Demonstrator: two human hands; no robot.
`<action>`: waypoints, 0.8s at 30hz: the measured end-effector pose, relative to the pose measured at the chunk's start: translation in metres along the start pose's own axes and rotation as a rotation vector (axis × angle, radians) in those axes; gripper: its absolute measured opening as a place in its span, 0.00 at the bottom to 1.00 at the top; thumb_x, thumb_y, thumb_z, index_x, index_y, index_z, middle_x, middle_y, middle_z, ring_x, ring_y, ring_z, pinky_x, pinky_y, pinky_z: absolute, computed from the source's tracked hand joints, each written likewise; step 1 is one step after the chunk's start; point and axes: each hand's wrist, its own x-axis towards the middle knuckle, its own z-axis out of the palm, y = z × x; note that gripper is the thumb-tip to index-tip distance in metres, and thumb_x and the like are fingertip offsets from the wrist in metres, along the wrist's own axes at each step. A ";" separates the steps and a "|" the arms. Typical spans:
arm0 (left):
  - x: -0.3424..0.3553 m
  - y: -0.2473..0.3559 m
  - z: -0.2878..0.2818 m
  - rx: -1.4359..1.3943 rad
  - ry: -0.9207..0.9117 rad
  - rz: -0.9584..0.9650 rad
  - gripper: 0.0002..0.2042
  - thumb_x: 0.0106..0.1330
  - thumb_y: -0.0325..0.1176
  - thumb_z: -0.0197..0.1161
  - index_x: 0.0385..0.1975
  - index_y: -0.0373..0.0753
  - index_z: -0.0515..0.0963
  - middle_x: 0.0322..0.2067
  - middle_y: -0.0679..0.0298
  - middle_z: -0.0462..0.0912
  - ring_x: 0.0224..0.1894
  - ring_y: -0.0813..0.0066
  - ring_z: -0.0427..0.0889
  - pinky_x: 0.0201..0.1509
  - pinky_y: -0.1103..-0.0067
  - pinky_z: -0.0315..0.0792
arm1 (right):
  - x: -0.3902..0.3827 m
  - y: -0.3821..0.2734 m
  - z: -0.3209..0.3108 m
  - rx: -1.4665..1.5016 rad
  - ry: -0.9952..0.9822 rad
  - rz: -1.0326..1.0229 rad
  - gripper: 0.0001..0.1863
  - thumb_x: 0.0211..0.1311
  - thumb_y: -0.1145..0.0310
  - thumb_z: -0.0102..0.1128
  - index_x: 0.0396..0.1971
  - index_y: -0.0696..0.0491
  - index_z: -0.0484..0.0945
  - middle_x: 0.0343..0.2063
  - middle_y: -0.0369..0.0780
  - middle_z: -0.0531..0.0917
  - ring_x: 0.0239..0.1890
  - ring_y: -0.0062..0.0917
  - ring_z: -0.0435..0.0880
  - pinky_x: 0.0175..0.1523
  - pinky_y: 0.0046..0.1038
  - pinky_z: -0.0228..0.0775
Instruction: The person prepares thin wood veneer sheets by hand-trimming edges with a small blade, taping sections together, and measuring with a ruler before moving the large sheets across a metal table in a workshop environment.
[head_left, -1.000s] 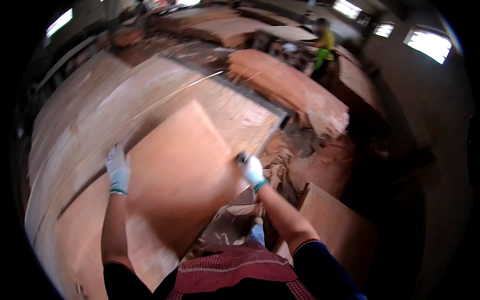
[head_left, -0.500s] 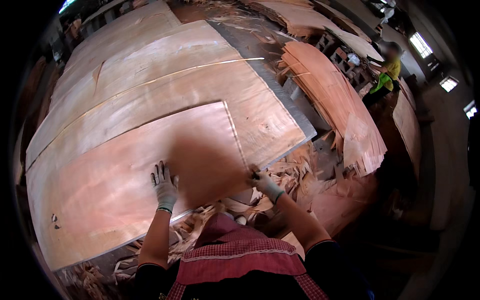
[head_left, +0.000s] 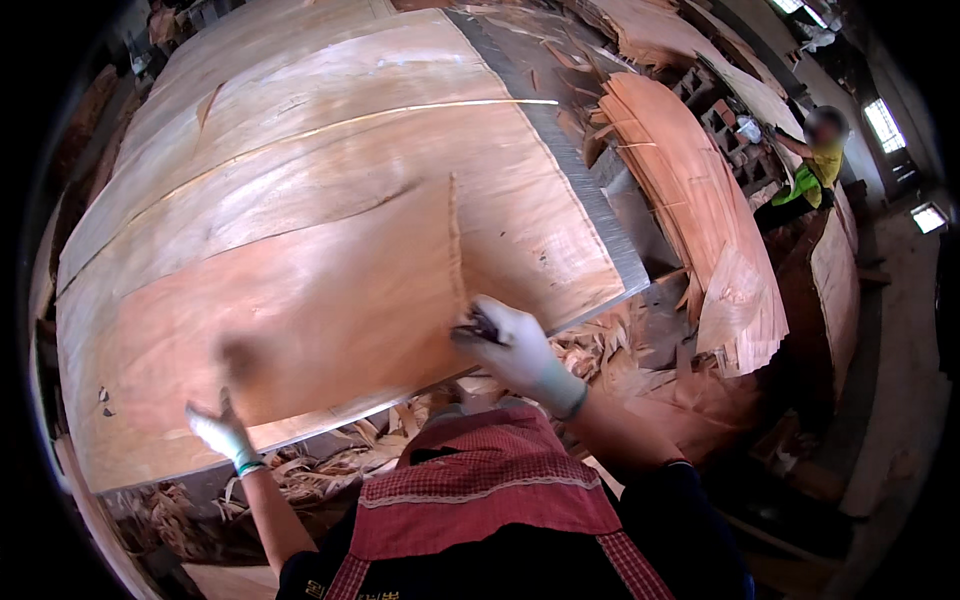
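Note:
A thin pinkish veneer sheet (head_left: 350,310) lies on a larger pale veneer sheet (head_left: 420,135), its right end raised and curved. My right hand (head_left: 520,350), in a white glove, is closed at the raised end's near corner. Something dark shows at its fingers; I cannot make out whether it is a tool or the glove's dirty tips. At the near edge of the small sheet, my left hand (head_left: 218,428), also gloved, has its thumb and fingers apart. Whether its fingertips touch the sheet is blurred.
A thin pale strip (head_left: 330,145) runs across the large sheet. Veneer scraps (head_left: 340,455) litter the near edge. To the right stands a stack of reddish veneer (head_left: 690,190); beyond it, a person in yellow (head_left: 822,165) is beside another pile.
My left hand has moved left and nearer, off the sheet's middle to its near edge. My right hand has risen, and the small sheet's right end has lifted with it.

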 end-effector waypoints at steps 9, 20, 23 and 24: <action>-0.061 0.013 0.038 -1.546 -0.421 -0.870 0.11 0.68 0.36 0.59 0.44 0.37 0.80 0.39 0.66 0.85 0.40 0.79 0.83 0.42 0.83 0.77 | 0.000 0.141 -0.137 0.291 0.071 0.339 0.08 0.61 0.73 0.62 0.37 0.60 0.76 0.29 0.35 0.81 0.33 0.17 0.78 0.41 0.20 0.70; -0.172 0.104 0.081 -1.204 -0.362 -1.156 0.09 0.66 0.37 0.60 0.37 0.40 0.82 0.35 0.67 0.85 0.33 0.74 0.83 0.35 0.79 0.79 | 0.004 0.336 -0.208 0.147 0.307 0.451 0.12 0.60 0.68 0.61 0.33 0.64 0.76 0.24 0.42 0.81 0.27 0.23 0.75 0.33 0.29 0.67; -0.186 0.093 0.073 -1.245 -0.426 -1.075 0.10 0.67 0.38 0.57 0.37 0.41 0.81 0.34 0.67 0.84 0.32 0.73 0.83 0.32 0.79 0.78 | -0.005 0.348 -0.206 0.088 0.311 0.396 0.12 0.59 0.68 0.61 0.33 0.64 0.76 0.24 0.45 0.81 0.26 0.26 0.76 0.34 0.30 0.68; -0.192 0.098 0.074 -1.221 -0.301 -1.126 0.09 0.67 0.38 0.56 0.34 0.41 0.81 0.31 0.67 0.84 0.28 0.73 0.81 0.28 0.78 0.76 | -0.008 0.350 -0.206 0.046 0.321 0.373 0.12 0.58 0.68 0.61 0.33 0.64 0.76 0.24 0.47 0.81 0.26 0.28 0.77 0.35 0.31 0.68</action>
